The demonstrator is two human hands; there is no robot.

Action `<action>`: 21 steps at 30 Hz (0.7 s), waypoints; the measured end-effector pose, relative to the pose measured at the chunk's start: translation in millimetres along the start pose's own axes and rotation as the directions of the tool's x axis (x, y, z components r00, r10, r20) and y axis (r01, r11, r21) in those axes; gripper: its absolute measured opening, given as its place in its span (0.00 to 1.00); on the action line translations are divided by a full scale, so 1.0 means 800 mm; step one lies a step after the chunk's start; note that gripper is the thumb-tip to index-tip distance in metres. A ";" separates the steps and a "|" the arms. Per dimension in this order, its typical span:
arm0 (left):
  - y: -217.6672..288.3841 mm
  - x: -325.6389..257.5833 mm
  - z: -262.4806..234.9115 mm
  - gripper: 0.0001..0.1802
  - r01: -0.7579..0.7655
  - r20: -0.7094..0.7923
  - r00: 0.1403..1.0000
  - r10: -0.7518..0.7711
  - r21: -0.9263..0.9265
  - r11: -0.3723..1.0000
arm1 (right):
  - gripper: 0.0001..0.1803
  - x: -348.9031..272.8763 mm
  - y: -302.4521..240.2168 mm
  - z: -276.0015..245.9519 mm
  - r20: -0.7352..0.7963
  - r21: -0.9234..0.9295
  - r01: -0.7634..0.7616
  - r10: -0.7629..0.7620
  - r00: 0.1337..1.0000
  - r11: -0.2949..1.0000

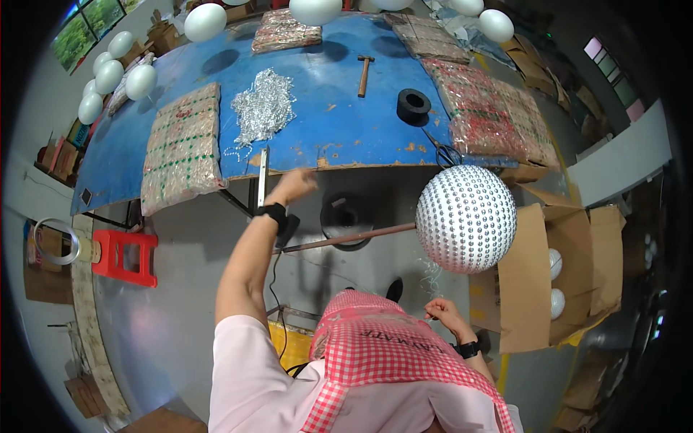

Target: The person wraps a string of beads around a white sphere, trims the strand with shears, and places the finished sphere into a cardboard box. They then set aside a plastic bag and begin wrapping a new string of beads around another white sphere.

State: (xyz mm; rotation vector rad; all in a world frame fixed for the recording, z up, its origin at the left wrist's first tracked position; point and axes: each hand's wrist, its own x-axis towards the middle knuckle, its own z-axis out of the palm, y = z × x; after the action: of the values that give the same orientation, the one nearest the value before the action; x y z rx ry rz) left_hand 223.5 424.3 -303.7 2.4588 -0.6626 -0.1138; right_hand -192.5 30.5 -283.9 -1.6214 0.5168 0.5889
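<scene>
A white ball (465,220) studded with rows of silver beads sits at the end of a brown rod (354,237), right of centre. Below the ball dangles a thin, loose silver bead string (432,276). My right hand (444,314) is beneath it, thumb and fingers pinched together at the string's lower end. My left hand (294,186) is raised by the table's front edge, just right of an upright metal bar (263,177); its fingers are smeared and seem bent. Under my left wrist is a black object (287,231) with a cable, its kind unclear.
On the blue table (339,137) lie a heap of silver bead strings (263,107), a hammer (364,76), black tape (413,107), scissors (444,151) and wrapped bead packs (184,141). White balls (206,23) hang around it. A red stool (124,256) stands left, an open carton (527,281) right.
</scene>
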 end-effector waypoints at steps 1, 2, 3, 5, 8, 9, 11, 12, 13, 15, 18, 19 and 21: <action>0.002 -0.013 0.023 0.21 -0.040 0.255 0.966 0.033 0.023 0.999 | 0.06 -0.002 0.003 -0.001 -0.008 0.012 -0.014 0.014 1.000 1.000; 0.036 -0.021 0.028 0.22 0.019 0.344 0.939 -0.026 0.024 1.000 | 0.06 -0.005 0.006 -0.004 -0.020 0.028 -0.025 0.026 0.999 0.999; 0.067 -0.033 0.022 0.24 0.089 0.424 0.901 -0.097 0.040 0.995 | 0.05 -0.006 0.005 -0.006 -0.040 0.034 -0.025 0.026 0.999 0.999; 0.065 -0.056 0.022 0.23 0.125 0.375 0.920 -0.114 -0.006 0.992 | 0.05 -0.005 0.005 -0.007 -0.032 0.030 -0.028 0.029 0.999 0.999; 0.063 -0.108 0.006 0.19 0.244 0.165 0.958 -0.235 -0.032 0.969 | 0.04 0.000 0.013 -0.011 -0.060 0.076 0.001 0.004 0.998 0.997; 0.063 -0.128 0.004 0.17 0.320 0.003 0.947 -0.320 -0.026 0.947 | 0.04 0.003 0.018 -0.012 -0.043 0.080 -0.007 0.010 0.999 0.997; 0.081 -0.178 0.005 0.10 0.304 -0.502 0.769 -0.396 -0.257 0.917 | 0.04 0.006 0.029 -0.012 -0.083 0.087 -0.007 0.014 0.996 0.996; 0.081 -0.204 0.013 0.08 0.384 -0.584 0.628 -0.514 -0.342 0.858 | 0.04 0.007 0.035 -0.009 -0.074 0.094 -0.011 0.018 0.997 0.995; 0.084 -0.232 0.020 0.08 0.345 -0.650 0.564 -0.509 -0.374 0.861 | 0.04 0.007 0.040 -0.007 -0.078 0.106 -0.013 0.021 0.997 0.994; 0.068 -0.284 0.052 0.08 0.446 -0.559 0.488 -0.670 -0.500 0.742 | 0.05 0.010 0.045 -0.007 -0.069 0.115 -0.017 0.025 0.997 0.993; 0.001 -0.329 0.135 0.10 0.499 -0.391 0.486 -0.781 -0.609 0.616 | 0.05 0.021 0.041 -0.002 -0.032 0.096 -0.029 0.033 0.999 0.995; -0.005 -0.333 0.150 0.11 0.522 -0.268 0.454 -0.850 -0.693 0.497 | 0.05 0.026 0.039 -0.002 -0.039 0.078 -0.041 0.044 0.998 0.996; 0.008 -0.313 0.140 0.15 0.471 -0.118 0.476 -0.872 -0.803 0.365 | 0.05 0.028 0.037 0.000 -0.056 0.061 -0.063 0.066 0.996 0.996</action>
State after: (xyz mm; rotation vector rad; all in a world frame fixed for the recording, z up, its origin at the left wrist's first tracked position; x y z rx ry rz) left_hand -22.5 482.8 -408.7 1.6873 0.6926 0.0132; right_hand -194.1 26.5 -320.3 -1.5736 0.6258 0.5708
